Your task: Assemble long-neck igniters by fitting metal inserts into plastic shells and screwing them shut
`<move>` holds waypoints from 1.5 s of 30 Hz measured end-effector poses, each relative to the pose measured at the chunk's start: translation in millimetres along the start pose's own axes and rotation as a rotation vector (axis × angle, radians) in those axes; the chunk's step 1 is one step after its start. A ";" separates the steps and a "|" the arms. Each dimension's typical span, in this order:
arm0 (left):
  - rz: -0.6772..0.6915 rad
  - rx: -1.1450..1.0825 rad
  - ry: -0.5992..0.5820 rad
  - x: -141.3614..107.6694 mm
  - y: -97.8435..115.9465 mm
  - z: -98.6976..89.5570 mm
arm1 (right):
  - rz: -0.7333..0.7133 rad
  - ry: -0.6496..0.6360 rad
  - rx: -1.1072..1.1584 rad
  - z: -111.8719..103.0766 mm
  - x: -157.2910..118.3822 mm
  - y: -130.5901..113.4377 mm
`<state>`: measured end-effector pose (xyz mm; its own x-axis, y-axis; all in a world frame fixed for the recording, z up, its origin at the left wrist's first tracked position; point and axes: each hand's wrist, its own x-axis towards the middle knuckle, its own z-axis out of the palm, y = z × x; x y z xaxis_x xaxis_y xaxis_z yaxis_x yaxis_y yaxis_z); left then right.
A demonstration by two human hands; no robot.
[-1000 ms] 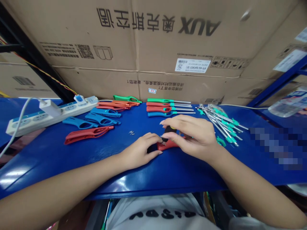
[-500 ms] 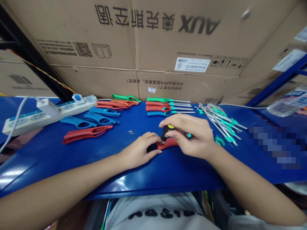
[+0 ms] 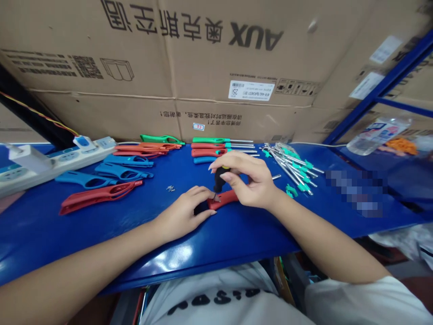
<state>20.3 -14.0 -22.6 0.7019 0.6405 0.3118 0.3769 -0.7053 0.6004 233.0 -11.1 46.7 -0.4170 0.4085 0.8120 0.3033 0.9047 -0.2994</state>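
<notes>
A red stick-lighter handle [image 3: 227,197] lies on the blue table in front of me. My left hand [image 3: 182,211] pinches its left end between thumb and fingers. My right hand [image 3: 253,180] is closed around a short black screwdriver [image 3: 219,179] with yellow on its top, held tilted. Its tip meets the handle's left end, close to my left fingertips; whether a screw sits under it I cannot make out. My right hand covers the handle's right part, and a metal tube end [image 3: 276,177] shows beyond it. Several small screws [image 3: 171,188] lie left of the handle.
Handle shells in red [image 3: 101,196], blue [image 3: 123,171], orange and green lie at left. Lighters with metal tubes [image 3: 209,146] line the back. Loose tubes with green pieces [image 3: 297,169] are piled right. A power strip [image 3: 67,158], cardboard box [image 3: 189,81] and plastic bottle [image 3: 375,135] stand around.
The view has turned rightward, so everything appears farther left. Both hands keep their grip, and the screwdriver tip remains at the red handle's left end.
</notes>
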 end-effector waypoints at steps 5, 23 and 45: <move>-0.009 0.008 0.005 1.1 0.4 0.5 | -0.097 0.053 -0.151 0.5 -3.8 3.6; -0.039 -0.026 -0.004 4.1 4.4 -1.9 | 0.092 -0.005 -0.013 -3.2 -1.0 -0.8; -0.046 0.005 0.041 2.2 1.6 2.7 | 0.017 -0.023 -0.123 -0.8 0.6 -5.6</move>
<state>24.1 -14.5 -22.9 0.6583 0.6842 0.3139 0.4114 -0.6762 0.6111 231.7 -16.1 49.2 -0.4298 0.4275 0.7953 0.4126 0.8765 -0.2482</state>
